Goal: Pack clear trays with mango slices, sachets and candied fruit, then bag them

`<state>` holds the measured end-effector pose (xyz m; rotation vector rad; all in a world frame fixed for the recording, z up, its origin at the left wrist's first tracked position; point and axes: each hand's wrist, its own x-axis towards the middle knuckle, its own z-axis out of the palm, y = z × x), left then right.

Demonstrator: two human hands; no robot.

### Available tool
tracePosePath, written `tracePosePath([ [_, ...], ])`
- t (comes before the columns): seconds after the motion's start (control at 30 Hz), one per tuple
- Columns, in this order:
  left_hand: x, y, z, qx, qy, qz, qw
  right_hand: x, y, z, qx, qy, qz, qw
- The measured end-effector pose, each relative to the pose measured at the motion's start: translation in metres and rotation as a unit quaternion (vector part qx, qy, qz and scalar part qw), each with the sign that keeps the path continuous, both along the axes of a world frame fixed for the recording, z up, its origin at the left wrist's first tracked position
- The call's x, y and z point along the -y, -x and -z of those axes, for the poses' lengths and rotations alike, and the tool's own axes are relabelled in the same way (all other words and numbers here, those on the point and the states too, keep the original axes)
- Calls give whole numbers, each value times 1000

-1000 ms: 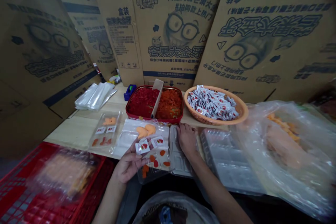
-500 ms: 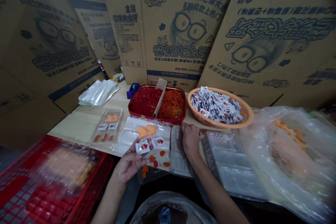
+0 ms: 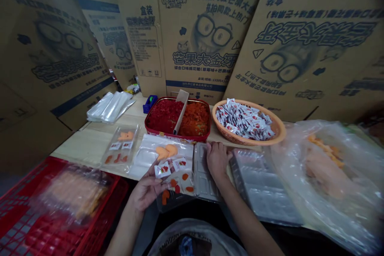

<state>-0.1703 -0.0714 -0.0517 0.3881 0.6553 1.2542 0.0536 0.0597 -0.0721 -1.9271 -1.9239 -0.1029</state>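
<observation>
My left hand [image 3: 148, 192] is closed on the left edge of a filled clear plastic tray [image 3: 180, 182]. Two white sachets [image 3: 163, 169], orange gummy pieces [image 3: 166, 151] and small red and orange bits lie in its compartments. My right hand [image 3: 218, 161] has its fingers curled over the far part of an unfilled clear tray [image 3: 201, 168], just right of the filled one; its fingertips are partly hidden. Beneath the filled tray, a white plastic bag [image 3: 141, 162] lies on the table. Another tray's edge [image 3: 172, 206] pokes out below it, near my lap.
Behind stand a red tin [image 3: 177, 136] of red and orange bits, split by cardboard, and an orange basket [image 3: 280, 134] of sachets. A bagged tray [image 3: 120, 146], clear bags [image 3: 108, 106] and a red crate [image 3: 18, 204] are left. Stacked trays [image 3: 267, 188] and a large bag [image 3: 339, 184] are right.
The view has shifted slightly. Both hands stay almost where they were, with the left still on the filled tray and the right still at the unfilled tray.
</observation>
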Motion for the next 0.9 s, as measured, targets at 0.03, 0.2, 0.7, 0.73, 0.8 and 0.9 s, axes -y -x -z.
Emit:
tracePosePath([
  [0.03, 0, 0, 0, 1, 3, -1, 1000, -1, 0, 0, -2, 0, -1, 1000],
  [0.2, 1, -2, -1, 6, 12, -8, 1000, -6, 0, 6, -4, -31, -107, 994],
  [0.7, 3, -4, 2, 2, 28, -21, 999, -8, -4, 18, -41, -15, -194, 980],
  [0.73, 3, -5, 3, 2, 31, -20, 999, -8, -4, 18, -42, -20, -192, 980],
  [0.8, 4, -5, 2, 2, 36, -20, 999, -8, -5, 19, -45, -30, -191, 980],
  [0.9, 4, -6, 2, 2, 33, -21, 999, -8, -6, 19, -62, -46, -192, 978],
])
